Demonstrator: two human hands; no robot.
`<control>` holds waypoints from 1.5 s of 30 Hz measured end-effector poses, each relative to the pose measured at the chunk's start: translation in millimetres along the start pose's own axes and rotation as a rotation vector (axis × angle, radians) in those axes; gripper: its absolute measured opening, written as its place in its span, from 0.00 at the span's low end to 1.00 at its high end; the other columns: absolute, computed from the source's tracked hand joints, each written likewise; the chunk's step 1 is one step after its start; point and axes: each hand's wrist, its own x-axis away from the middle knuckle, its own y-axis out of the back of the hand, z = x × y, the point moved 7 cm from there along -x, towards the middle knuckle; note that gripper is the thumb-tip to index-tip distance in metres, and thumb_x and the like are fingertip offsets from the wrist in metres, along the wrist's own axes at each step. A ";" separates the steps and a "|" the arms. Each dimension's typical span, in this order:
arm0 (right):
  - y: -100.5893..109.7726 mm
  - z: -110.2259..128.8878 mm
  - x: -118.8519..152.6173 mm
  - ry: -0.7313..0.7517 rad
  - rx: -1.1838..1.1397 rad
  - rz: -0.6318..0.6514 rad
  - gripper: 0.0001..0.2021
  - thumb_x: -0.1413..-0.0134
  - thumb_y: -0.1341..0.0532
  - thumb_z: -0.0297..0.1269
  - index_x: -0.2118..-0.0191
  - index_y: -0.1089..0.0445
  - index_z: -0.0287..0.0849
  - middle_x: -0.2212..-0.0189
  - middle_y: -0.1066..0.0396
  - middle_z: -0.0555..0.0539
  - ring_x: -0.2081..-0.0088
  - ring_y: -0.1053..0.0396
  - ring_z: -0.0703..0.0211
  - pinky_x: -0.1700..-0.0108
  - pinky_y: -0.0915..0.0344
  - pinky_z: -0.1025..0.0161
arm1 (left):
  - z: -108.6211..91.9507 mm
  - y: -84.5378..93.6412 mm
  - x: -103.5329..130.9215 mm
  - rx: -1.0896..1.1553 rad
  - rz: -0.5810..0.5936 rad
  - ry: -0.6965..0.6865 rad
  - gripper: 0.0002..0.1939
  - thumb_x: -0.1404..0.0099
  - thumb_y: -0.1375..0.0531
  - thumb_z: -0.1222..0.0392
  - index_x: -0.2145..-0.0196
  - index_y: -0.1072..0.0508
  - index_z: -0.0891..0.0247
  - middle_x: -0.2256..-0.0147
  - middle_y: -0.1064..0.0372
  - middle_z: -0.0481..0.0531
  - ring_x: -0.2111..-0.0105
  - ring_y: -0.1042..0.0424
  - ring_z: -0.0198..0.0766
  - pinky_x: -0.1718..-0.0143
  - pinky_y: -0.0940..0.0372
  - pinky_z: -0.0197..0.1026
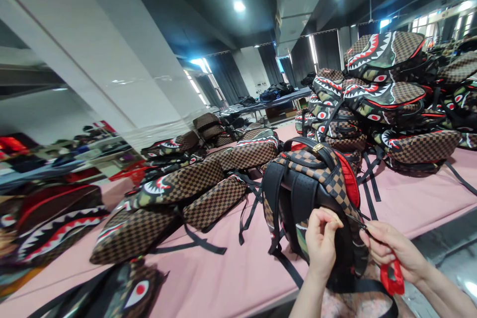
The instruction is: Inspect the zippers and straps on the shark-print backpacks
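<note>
A brown checkered backpack (309,161) with black straps and a red-lined opening stands upright at the pink table's near edge, its strap side towards me. My left hand (322,241) is in front of its back panel, thumb and fingers pinched together; whatever lies between them is too small to make out. At the bag's right side, my right hand (391,243) is closed around scissors with red handles (392,277). Their dark, thin tip points at the bag's side seam. Part of the scissors is hidden by my fingers.
Similar backpacks with shark-mouth prints (383,94) are piled at the right. More checkered backpacks (194,184) lie on the pink table (223,278) to the left, with loose straps across it. A white pillar (112,49) rises behind, and another table (268,102) holds dark bags.
</note>
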 end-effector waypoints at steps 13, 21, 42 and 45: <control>28.6 8.4 -5.7 0.448 0.551 -0.442 0.20 0.56 0.36 0.48 0.57 0.29 0.43 0.62 0.28 0.45 0.57 0.32 0.52 0.54 0.34 0.58 | 36.5 0.8 52.9 -0.500 -0.121 0.031 0.04 0.43 0.40 0.60 0.69 0.30 0.62 0.74 0.32 0.49 0.74 0.32 0.35 0.72 0.36 0.36; 25.2 -3.1 17.3 0.347 0.385 -0.400 0.18 0.48 0.43 0.52 0.60 0.33 0.42 0.81 0.41 0.54 0.80 0.43 0.66 0.77 0.42 0.69 | 33.0 2.5 40.6 -0.346 -0.049 0.131 0.07 0.42 0.44 0.62 0.77 0.33 0.63 0.76 0.36 0.48 0.74 0.35 0.34 0.72 0.40 0.35; 16.5 -34.1 12.5 0.041 0.205 -0.224 0.22 0.50 0.43 0.56 0.73 0.37 0.39 0.86 0.61 0.62 0.83 0.69 0.74 0.82 0.70 0.71 | 36.2 0.2 41.9 -0.212 0.057 0.058 0.09 0.39 0.47 0.66 0.77 0.35 0.64 0.76 0.36 0.48 0.73 0.35 0.34 0.71 0.40 0.36; 16.9 -23.5 13.5 0.128 0.204 -0.199 0.22 0.48 0.45 0.56 0.72 0.36 0.39 0.86 0.60 0.61 0.83 0.66 0.73 0.82 0.66 0.71 | -4.6 -5.2 35.8 -0.264 0.254 -0.186 0.13 0.36 0.52 0.64 0.76 0.34 0.63 0.77 0.35 0.49 0.75 0.34 0.34 0.72 0.39 0.37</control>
